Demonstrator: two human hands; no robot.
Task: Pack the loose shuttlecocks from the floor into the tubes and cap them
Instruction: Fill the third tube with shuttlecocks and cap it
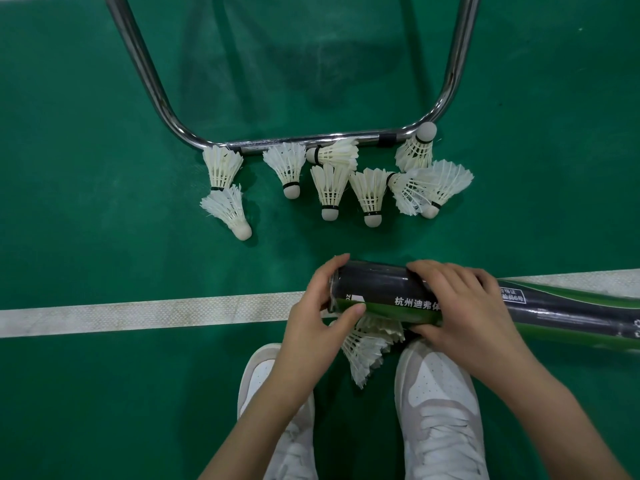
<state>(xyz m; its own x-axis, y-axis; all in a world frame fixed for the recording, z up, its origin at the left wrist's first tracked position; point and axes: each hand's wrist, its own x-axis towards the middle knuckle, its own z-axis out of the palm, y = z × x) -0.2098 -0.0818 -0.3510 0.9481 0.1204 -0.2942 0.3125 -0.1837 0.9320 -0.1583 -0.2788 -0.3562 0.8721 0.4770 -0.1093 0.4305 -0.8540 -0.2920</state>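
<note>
Both hands grip the tube (384,292); its contents seem hidden.

Dim, even overhead light, soft shadows (edges bowed by wide-angle).
</note>
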